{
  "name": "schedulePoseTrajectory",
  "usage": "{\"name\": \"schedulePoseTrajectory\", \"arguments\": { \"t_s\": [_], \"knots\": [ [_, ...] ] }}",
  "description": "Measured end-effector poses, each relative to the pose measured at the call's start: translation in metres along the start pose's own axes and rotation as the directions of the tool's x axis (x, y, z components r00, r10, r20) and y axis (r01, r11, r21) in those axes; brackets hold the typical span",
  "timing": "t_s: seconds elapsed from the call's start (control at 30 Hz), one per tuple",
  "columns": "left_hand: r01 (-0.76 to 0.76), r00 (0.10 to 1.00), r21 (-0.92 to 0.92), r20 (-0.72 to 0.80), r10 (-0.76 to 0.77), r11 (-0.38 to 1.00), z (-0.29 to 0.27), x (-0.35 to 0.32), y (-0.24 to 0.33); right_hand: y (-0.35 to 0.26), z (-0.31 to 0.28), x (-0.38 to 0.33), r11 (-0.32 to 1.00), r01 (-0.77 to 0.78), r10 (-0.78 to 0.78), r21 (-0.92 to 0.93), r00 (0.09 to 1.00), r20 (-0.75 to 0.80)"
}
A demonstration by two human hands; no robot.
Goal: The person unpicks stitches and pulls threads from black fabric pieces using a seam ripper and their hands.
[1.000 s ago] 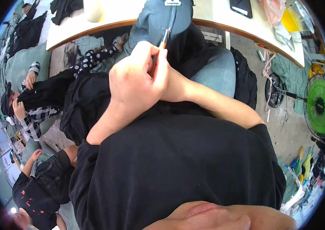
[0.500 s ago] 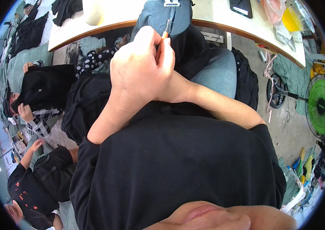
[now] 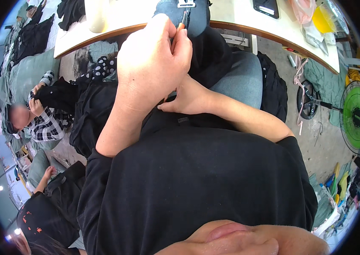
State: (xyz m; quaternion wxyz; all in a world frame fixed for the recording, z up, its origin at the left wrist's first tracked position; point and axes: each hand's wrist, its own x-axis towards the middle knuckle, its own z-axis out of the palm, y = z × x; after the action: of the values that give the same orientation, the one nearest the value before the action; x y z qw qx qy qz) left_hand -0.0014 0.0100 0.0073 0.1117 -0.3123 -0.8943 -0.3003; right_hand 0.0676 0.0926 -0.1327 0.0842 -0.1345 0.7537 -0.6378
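Filling the near middle, the person's black shirt is the largest thing in the scene. Across the far side extends a white table with a brown edge. On the left side, one co-worker in checked sleeves has both hands at a black cloth; nearer, another co-worker in black is partly cut by the picture's rim. On the right, a green fan stands above the grey floor.

In the middle, the left hand is raised, with its back upward. Its fingers are curled closed, and the thumb presses toward the bent index finger, so that the handle of a slim tool is pinched firmly between them. The right hand is nearer and lower, beside the left wrist. Its thumb points to the left, but most of its fingers are hidden, so I cannot tell how far it is closed or whether it has hold of anything.

Just beyond the left hand, at the table's edge, lies a blue-grey cloth piece. On the far right of the table lies a dark phone. The slim tool has an orange handle and a metal tip, which points away over the cloth piece; whether it touches, I cannot tell. Smallest is a white buckle, just beyond this tip.
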Motion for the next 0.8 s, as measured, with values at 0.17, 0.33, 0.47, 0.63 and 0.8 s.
{"name": "schedulePoseTrajectory", "arguments": {
  "t_s": [0.17,0.33,0.47,0.63,0.8],
  "knots": [
    [-0.028,0.998,0.008,0.052,0.027,1.000,0.000,0.009,-0.007,-0.008,-0.005,-0.002,0.993,-0.112,0.110,0.026,0.992,0.064],
    [-0.109,0.992,-0.073,0.056,0.113,0.991,-0.007,0.012,-0.021,-0.016,-0.010,-0.008,0.993,-0.114,0.114,-0.013,0.991,0.076],
    [-0.084,0.990,-0.224,0.094,0.107,0.971,-0.005,0.013,-0.029,-0.014,-0.008,-0.006,0.993,-0.116,0.116,-0.001,0.991,0.067],
    [-0.129,0.985,-0.286,0.077,0.157,0.950,-0.004,0.018,-0.028,-0.017,-0.009,-0.010,0.995,-0.078,0.080,-0.066,0.996,0.026],
    [-0.589,0.807,0.096,0.037,0.589,0.802,-0.023,0.011,-0.053,-0.027,-0.030,-0.034,0.988,0.124,-0.126,-0.093,0.992,-0.018]
  ]
}}
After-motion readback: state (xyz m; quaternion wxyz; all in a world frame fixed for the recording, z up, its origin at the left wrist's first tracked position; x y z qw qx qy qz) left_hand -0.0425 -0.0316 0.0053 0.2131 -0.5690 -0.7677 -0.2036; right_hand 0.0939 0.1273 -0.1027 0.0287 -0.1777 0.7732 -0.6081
